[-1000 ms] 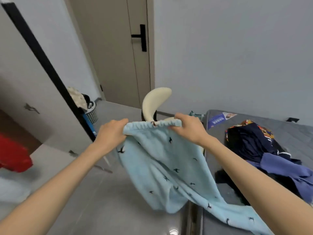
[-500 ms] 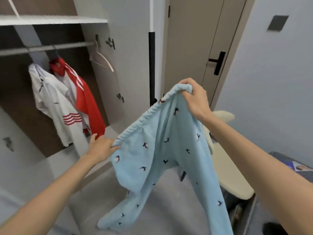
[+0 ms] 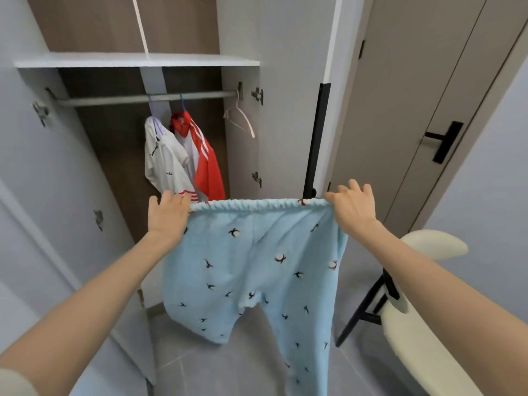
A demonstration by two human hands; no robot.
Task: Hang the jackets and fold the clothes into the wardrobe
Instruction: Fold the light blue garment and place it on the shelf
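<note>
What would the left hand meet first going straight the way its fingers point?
Probably the white jacket, at its lower hem: the left hand, gripping the blue trousers by the waistband, points up and forward at it. Depth is unclear, so the gap can't be judged.

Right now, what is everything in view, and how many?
wardrobe: one, grey with brown inside, doors open
shelf: one, white, above the rail
rail: one, grey, inside the wardrobe
white jacket: one, hanging on the rail
red jacket: one, white-striped, beside the white one
hanger: one, white, bare, rail's right end
trousers: one pair, light blue with dark bird print, held up
door: one, beige, black handle, right
chair: one, cream, lower right
left hand: grips the waistband's left end
right hand: grips its right end
</note>
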